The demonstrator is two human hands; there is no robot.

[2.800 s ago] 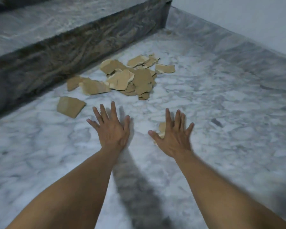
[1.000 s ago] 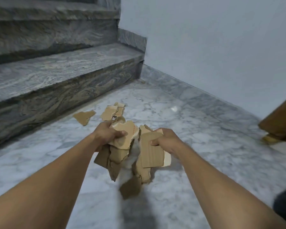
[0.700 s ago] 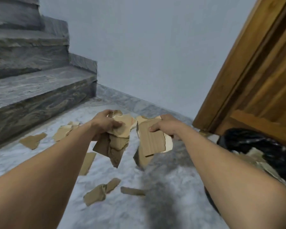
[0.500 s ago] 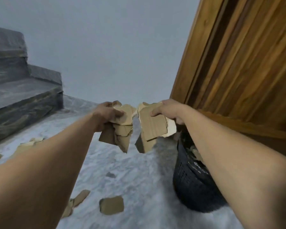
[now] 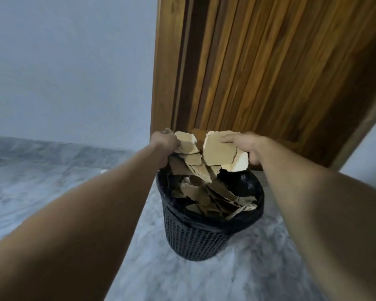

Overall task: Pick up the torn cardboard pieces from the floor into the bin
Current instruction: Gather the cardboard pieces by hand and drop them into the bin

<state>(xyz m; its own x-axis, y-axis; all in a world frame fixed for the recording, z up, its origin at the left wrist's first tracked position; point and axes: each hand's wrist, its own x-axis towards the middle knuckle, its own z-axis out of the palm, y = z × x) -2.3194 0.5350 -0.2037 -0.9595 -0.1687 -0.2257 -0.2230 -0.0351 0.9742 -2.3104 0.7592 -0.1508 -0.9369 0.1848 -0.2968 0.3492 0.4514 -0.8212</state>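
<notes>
Both my hands hold bunches of torn brown cardboard pieces directly over a black mesh bin (image 5: 195,240). My left hand (image 5: 164,141) grips one bunch (image 5: 186,144) and my right hand (image 5: 245,144) grips another (image 5: 220,152); the lowest scraps hang down to the bin's back rim. Inside the bin, on a black liner, lie several cardboard pieces (image 5: 213,198). No loose pieces on the floor are in view.
The bin stands on a grey-white marble floor (image 5: 52,192), right in front of a ribbed wooden door (image 5: 269,72). A pale wall (image 5: 70,72) with a marble skirting runs behind on the left.
I have turned right, away from the stairs and the scattered pieces, and carried both bunches from beside the bin to above its opening. A few scraps dropped to the floor on the way.
</notes>
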